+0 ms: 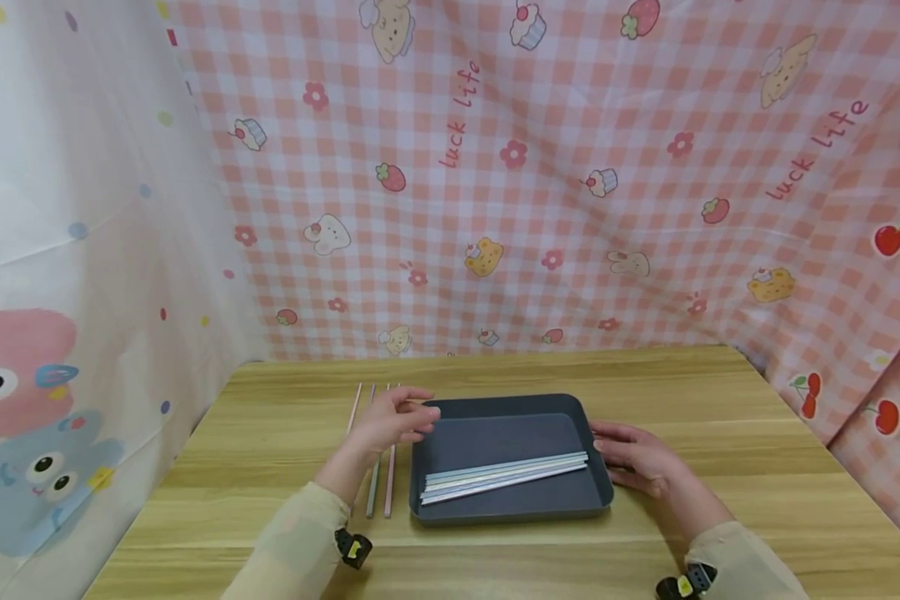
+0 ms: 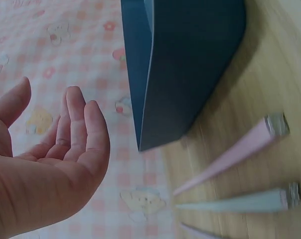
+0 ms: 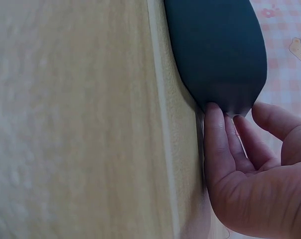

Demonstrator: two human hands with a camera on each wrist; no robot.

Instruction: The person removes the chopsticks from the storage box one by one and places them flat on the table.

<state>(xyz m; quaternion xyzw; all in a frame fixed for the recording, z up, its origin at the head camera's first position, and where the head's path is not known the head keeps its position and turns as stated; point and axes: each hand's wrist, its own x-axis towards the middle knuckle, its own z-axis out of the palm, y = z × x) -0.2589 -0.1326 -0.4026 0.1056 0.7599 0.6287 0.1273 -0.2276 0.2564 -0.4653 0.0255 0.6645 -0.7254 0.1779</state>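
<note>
A dark grey rectangular tray (image 1: 510, 510) stands on the table with a bundle of several pale chopsticks (image 1: 504, 478) lying slantwise in its front half. My left hand (image 1: 394, 421) is over the tray's far left corner, fingers loosely bent and the palm holding nothing. Beneath and beside it lie several pastel chopsticks, among them a pink chopstick (image 2: 235, 154) and a pale green chopstick (image 2: 245, 200), with silvery square ends towards me. At the tray's right side, my right hand (image 1: 637, 457) touches the outer wall with its fingertips, and its thumb (image 3: 277, 119) is at the rim.
The wooden table (image 1: 270, 467) ends at the back against a pink checked curtain (image 1: 555, 217). A white curtain (image 1: 120, 225) with cartoon figures hangs on the left. Each wrist wears a strap with a small black device (image 1: 354, 549).
</note>
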